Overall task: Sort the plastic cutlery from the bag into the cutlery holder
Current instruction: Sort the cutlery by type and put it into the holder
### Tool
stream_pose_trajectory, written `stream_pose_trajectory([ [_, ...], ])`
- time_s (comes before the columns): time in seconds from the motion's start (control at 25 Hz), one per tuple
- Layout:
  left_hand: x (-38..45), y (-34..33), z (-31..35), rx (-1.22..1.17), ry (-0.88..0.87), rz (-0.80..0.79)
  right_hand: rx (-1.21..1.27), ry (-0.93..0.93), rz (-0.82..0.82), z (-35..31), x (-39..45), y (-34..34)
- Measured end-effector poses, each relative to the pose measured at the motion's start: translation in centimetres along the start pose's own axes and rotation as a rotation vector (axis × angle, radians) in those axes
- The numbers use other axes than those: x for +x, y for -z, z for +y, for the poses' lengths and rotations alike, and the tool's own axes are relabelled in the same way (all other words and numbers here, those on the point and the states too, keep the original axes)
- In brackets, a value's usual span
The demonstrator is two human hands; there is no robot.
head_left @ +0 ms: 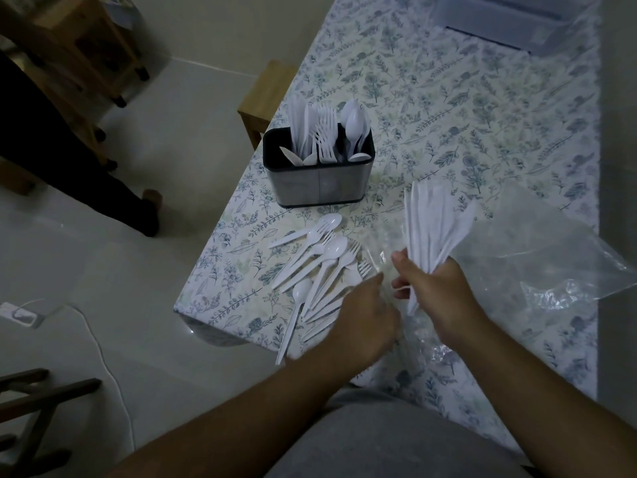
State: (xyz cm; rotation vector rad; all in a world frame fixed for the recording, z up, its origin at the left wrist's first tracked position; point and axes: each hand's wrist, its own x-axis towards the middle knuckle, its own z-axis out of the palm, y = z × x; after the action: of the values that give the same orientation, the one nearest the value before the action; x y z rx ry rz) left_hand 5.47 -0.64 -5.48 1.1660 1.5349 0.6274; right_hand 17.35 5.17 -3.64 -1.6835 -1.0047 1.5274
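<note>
My right hand (439, 294) grips a bundle of white plastic knives (431, 229), blades fanned upward. My left hand (365, 319) hovers palm down over the near end of a loose pile of white spoons and forks (320, 260) on the table; whether its fingers hold anything is hidden. The metal cutlery holder (319, 182) with a black rim stands beyond the pile and holds knives at the left, forks in the middle and spoons at the right. The clear plastic bag (537, 257) lies crumpled to the right of my right hand.
The table wears a floral cloth (448, 108); its left edge and near corner lie close to the pile. A clear plastic box (510, 19) sits at the far end. A wooden stool (265, 98) stands left of the table, and a person's leg (69, 150) is on the floor.
</note>
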Motion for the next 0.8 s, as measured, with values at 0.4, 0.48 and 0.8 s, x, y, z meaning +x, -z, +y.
stream_pose_trajectory([
  [0.4, 1.9, -1.2, -2.5, 0.726, -0.202, -0.024, 0.008, -0.078, -0.038, 1.9, 0.0, 3.1],
  [0.48, 1.1, 0.1, -4.0, 0.801, -0.111, 0.026, 0.003, -0.063, -0.05, 2.2, -0.1, 3.0],
  [0.8, 2.2, 0.2, -4.7, 0.662, -0.204, 0.111, 0.025, -0.156, -0.033, 2.9, 0.2, 1.8],
])
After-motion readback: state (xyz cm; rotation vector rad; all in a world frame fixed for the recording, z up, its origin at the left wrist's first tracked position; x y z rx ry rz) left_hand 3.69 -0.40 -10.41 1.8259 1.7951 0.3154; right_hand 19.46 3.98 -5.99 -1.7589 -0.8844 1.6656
